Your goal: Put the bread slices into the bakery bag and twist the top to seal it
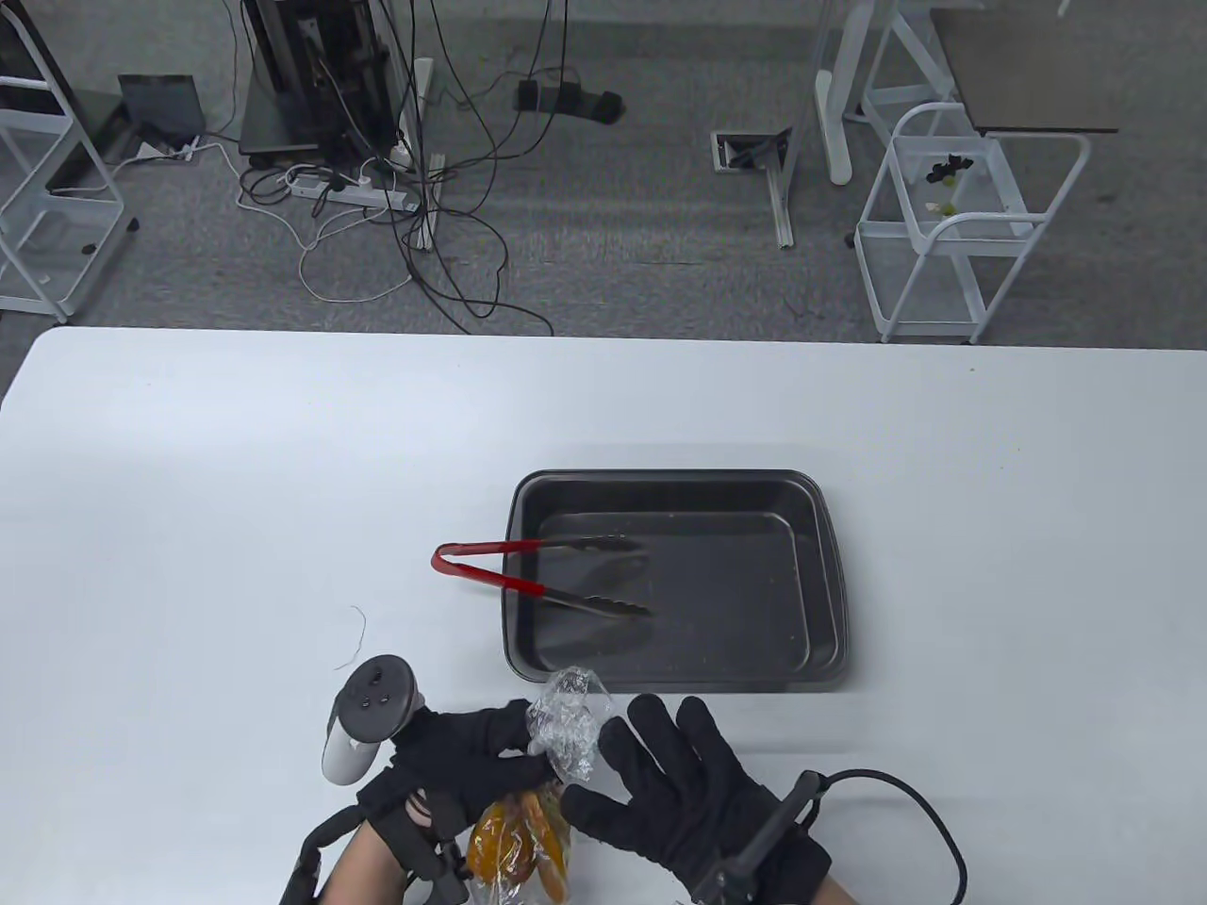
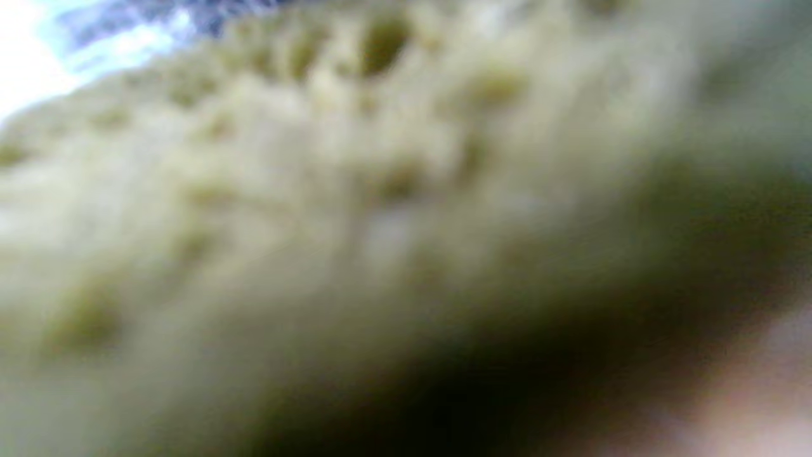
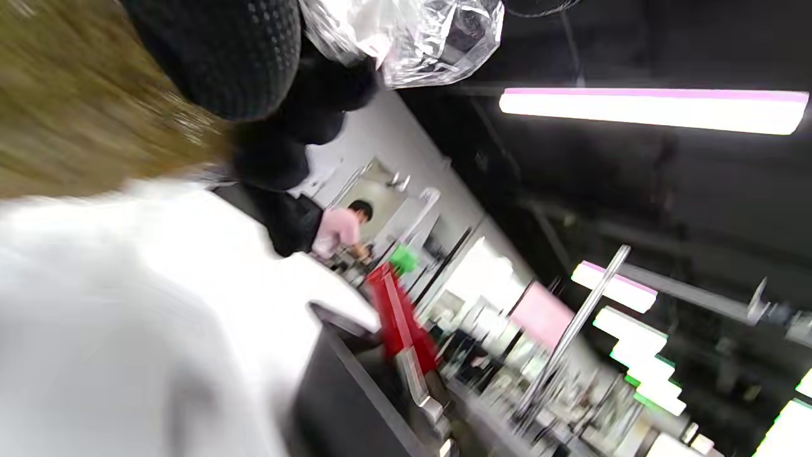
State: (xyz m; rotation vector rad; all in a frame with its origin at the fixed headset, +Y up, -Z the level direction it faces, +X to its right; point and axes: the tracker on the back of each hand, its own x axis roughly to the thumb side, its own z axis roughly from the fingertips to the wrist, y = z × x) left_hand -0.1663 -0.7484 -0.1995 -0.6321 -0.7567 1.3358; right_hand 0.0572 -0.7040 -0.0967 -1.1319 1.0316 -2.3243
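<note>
Table view has pretty much the whole story: the bread slices (image 1: 520,839) are already inside the clear bakery bag (image 1: 547,792), which sits at the near edge of the counter (image 1: 236,490) between the two gloved hands. The left hand (image 1: 462,764) has its fingers curled round the neck of the bag, right where the plastic bunches up just above the bread, so it's basically acting as the anchor while the loose crinkled top (image 1: 569,716) sticks up past it. The right hand (image 1: 679,792) sits just beside that top with fingers spread and fairly straight, not gripping anything as far as the frame shows; whether the fingertips touch the plastic is hard to call. Looks like the twist is in progress or being reset for another turn, since holding the neck low keeps the slices from sliding around. The black baking tray (image 1: 830,584) sits further back, empty of bread, with the red-handled tongs (image 1: 537,575) propped over its left rim, parked out of the way. Left wrist view is just a blurry close-up of bread crumb, nothing else readable. Right wrist view is tilted but shows the scrunched plastic at the top edge next to a gloved finger (image 3: 228,57).
</note>
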